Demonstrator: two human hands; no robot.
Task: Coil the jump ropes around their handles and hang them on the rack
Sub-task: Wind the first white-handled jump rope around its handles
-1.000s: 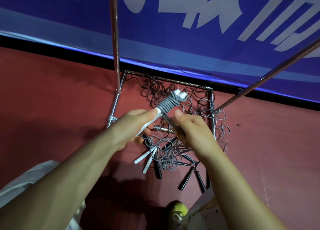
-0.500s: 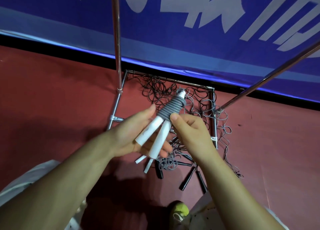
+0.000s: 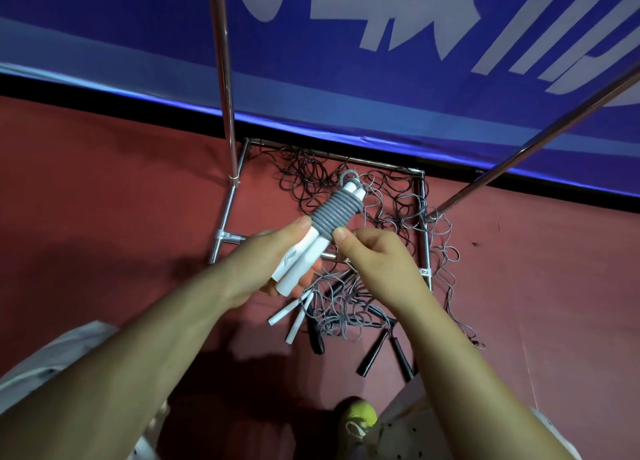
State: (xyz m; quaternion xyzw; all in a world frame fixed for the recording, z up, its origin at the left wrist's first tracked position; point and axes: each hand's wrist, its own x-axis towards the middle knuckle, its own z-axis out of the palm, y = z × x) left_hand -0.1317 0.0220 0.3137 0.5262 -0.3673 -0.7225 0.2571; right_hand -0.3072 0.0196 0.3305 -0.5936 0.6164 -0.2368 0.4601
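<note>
The coiled rope [image 3: 323, 227], a grey cord wound in tight turns round two white handles laid side by side, is held up in the air over the rack [image 3: 424, 224] base, not resting on anything. The left hand [image 3: 273, 255] cradles the bare lower ends of the handles, thumb along one side and fingers underneath. The right hand [image 3: 374, 255] pinches at the lowest turns of the coil with thumb and forefinger, seemingly at the cord's loose end, though the end itself is hidden. It looks a light bundle: smooth, stiff plastic handles that could slip against each other, and a springy rubbery cord that will likely want to unwind if the last turn is let go untucked. The best hold is probably across both handles together, just below the coil, squeezing them so the turns stay tight. A small loop [image 3: 349, 176] of cord stands out at the far end of the handles and seems the natural place to hook over a rack bar. On the floor [image 3: 104, 199] inside the rack's base lie tangled loose ropes [image 3: 346, 307], grey and black, with white and black handles towards the near edge.
</note>
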